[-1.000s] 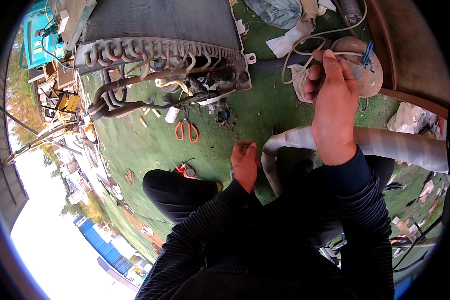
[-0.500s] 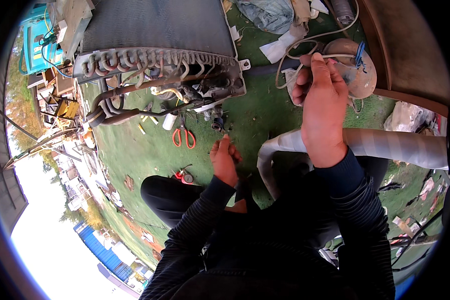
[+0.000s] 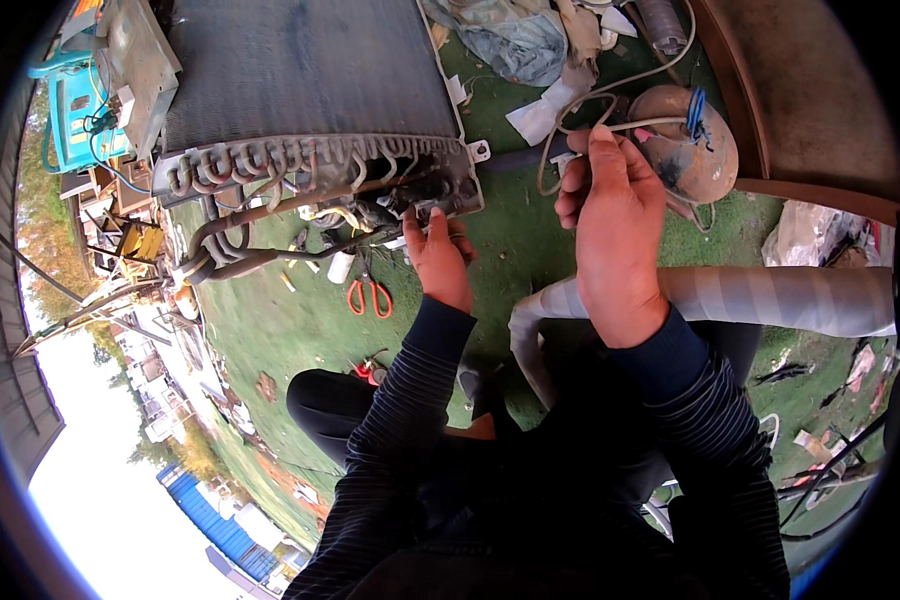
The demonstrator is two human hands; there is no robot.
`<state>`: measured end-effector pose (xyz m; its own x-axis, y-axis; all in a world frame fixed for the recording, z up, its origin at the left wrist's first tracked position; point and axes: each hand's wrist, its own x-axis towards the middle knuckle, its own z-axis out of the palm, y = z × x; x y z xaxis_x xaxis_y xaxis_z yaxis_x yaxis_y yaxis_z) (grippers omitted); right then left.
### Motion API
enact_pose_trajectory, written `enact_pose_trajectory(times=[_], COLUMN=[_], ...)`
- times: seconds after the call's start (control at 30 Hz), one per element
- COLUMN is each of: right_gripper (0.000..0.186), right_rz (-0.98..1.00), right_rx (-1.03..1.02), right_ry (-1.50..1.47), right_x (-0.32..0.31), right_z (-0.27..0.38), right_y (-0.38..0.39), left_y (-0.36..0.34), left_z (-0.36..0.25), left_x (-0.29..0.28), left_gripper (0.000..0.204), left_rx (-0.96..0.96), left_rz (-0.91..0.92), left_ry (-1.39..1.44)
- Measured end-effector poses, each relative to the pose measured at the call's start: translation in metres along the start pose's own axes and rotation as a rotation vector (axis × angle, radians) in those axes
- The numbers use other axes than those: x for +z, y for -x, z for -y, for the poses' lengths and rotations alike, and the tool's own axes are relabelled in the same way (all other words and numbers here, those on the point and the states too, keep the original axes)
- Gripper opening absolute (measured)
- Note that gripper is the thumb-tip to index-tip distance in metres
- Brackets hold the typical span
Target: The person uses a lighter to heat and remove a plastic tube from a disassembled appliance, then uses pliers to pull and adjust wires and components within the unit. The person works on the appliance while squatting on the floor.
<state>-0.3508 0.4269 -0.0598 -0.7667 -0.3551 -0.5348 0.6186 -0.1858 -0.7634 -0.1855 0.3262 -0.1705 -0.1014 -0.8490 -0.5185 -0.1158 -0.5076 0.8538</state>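
My right hand [image 3: 618, 230] is closed in a pinch at a thin pale grey cord [image 3: 648, 122], whose loops lead to a blue wire bundle [image 3: 697, 118] by a rusty rounded metal part [image 3: 682, 170]. My left hand [image 3: 438, 255] reaches up to the dark pipe fittings [image 3: 458, 187] on a finned coil unit [image 3: 300, 70], fingers curled round something I cannot make out. Red-handled scissors [image 3: 368, 300] lie on green matting below the unit. A grey wrapped pipe [image 3: 740, 300] runs under my right wrist.
A turquoise case [image 3: 70, 125] and stacked wood [image 3: 125, 235] are at the left. Cloth and plastic [image 3: 515, 40] lie at the top, a brown metal panel [image 3: 790, 90] stands at the right. A small red tool [image 3: 368, 370] lies beside my left knee.
My left hand has moved up from near my knees to the coil unit's fittings. My right hand has shifted a little left and down, still at the cord. The view has shifted slightly.
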Motion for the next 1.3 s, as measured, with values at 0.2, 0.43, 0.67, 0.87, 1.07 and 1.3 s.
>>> enact_pose_trajectory(times=[0.2, 0.43, 0.67, 0.87, 1.07, 1.3], right_gripper=[0.030, 0.030, 0.030, 0.031, 0.033, 0.034], right_rz=[0.018, 0.009, -0.004, 0.000, 0.009, 0.006], right_rx=[0.014, 0.038, 0.028, 0.012, 0.009, 0.006], right_ry=[-0.020, -0.050, -0.036, -0.045, -0.012, 0.034], right_x=[0.001, -0.001, -0.002, 0.001, -0.002, 0.002], right_z=[0.005, 0.005, 0.004, -0.002, -0.001, -0.002], right_y=[0.003, 0.003, 0.000, -0.003, -0.005, -0.003], left_y=[-0.016, -0.035, -0.035, -0.025, 0.001, -0.010], left_z=[0.006, 0.025, 0.034, 0.027, -0.006, 0.004], left_x=[0.010, 0.002, 0.005, 0.006, 0.000, -0.005], left_gripper=[0.030, 0.030, 0.033, 0.031, 0.046, 0.061], left_rx=[-0.011, -0.112, -0.243, -0.269, -0.059, 0.046], left_rz=[-0.088, -0.098, -0.145, -0.026, -0.050, 0.013], left_ry=[0.061, 0.038, 0.129, 0.214, 0.329, 0.316])
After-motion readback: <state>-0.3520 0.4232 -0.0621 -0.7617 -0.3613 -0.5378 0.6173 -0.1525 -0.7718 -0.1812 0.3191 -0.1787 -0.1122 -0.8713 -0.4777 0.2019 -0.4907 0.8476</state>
